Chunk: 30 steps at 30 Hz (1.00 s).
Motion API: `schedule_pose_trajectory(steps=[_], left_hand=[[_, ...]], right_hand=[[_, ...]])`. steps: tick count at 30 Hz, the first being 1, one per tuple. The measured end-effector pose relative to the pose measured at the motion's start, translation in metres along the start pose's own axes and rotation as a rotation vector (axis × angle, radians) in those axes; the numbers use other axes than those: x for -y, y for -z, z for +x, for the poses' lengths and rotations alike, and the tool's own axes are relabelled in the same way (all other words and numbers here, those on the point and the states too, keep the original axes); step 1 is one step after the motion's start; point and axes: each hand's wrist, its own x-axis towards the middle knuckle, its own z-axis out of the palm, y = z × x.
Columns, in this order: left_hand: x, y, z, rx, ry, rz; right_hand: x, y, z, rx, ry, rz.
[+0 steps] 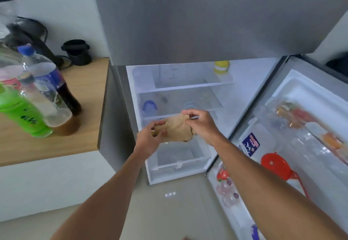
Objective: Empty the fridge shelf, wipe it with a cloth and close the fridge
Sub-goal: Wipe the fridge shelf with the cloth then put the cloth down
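A beige cloth (177,128) hangs bunched between both hands in front of the open fridge. My left hand (150,138) grips its lower left corner. My right hand (199,123) pinches its upper right edge. Behind the cloth lies a glass fridge shelf (180,99), bare apart from faint marks. The shelf above it (192,85) carries a yellow bottle (221,66) at the back right. Two blue bottle caps (149,106) show below the bare shelf. The fridge door (305,126) stands open to the right.
A wooden counter (82,111) on the left holds several bottles: a green one (20,111), a clear blue-capped one (40,81) and a dark cola one (66,92), plus a black pot (76,52). Door racks hold a red lid (275,165), packets and small cups.
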Motion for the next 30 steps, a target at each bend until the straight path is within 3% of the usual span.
schedule_pose_trajectory(steps=[7,13,17,20,21,23,25,28,30], left_hand=[[0.019,-0.059,0.146,-0.143,-0.050,0.067],[0.049,-0.113,0.243,-0.021,-0.108,0.177],[0.063,-0.145,0.270,0.013,-0.087,0.340],[0.070,-0.140,0.285,0.001,-0.195,0.486],[0.073,-0.136,0.289,-0.007,-0.230,0.511],[0.087,-0.127,0.293,-0.073,-0.260,0.585],[0.102,-0.122,0.292,-0.160,-0.287,0.815],[0.116,-0.122,0.293,-0.124,-0.387,1.002],[0.117,-0.123,0.296,-0.017,-0.354,1.045]], right_hand=[[-0.070,0.014,0.158,0.006,0.011,0.110],[-0.151,0.034,0.239,-0.049,-0.020,0.110],[-0.199,0.037,0.263,-0.133,-0.037,-0.067],[-0.212,0.020,0.262,-0.334,0.188,-0.343],[-0.210,0.011,0.260,-0.315,0.288,-0.423],[-0.205,-0.012,0.256,-0.091,0.421,-0.609],[-0.203,-0.033,0.253,0.093,0.461,-0.826],[-0.208,-0.041,0.254,0.150,0.409,-0.936],[-0.212,-0.037,0.260,0.149,0.359,-0.938]])
